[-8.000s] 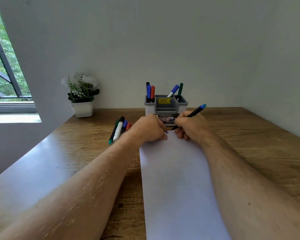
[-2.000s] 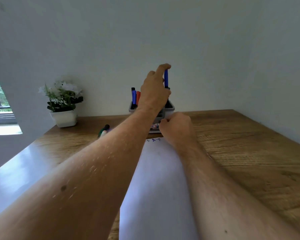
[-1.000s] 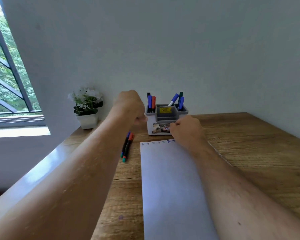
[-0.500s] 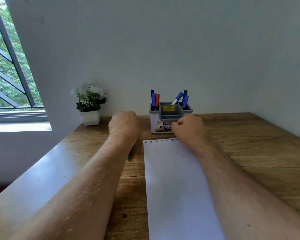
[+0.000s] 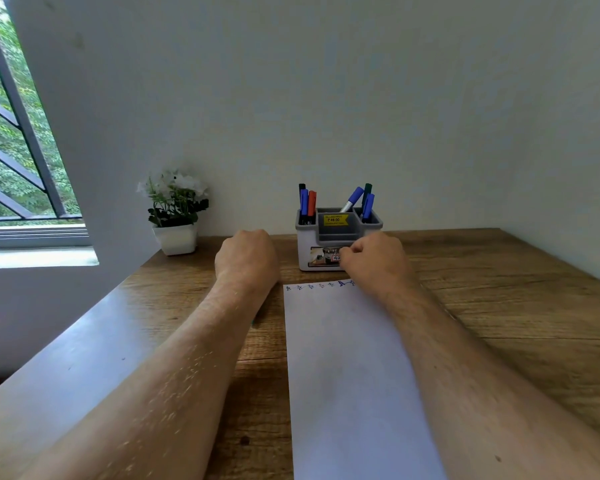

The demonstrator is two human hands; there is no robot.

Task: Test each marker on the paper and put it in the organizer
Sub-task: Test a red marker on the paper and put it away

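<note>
While my left hand (image 5: 246, 258) curls over loose markers I cannot see and my right hand (image 5: 374, 259), fingers curled, rests by the organizer (image 5: 338, 237), a blind grip could roll one off the counter (image 5: 499, 306).

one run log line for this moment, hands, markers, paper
left hand: fist beside paper | right hand: curled by organizer | six markers upright | scribbles along paper top

A single head-worn wide-angle view looks forward and slightly down along both forearms, across the brown wooden table (image 5: 499, 306). It faces the plain white wall (image 5: 326, 98) close behind the table.
</note>
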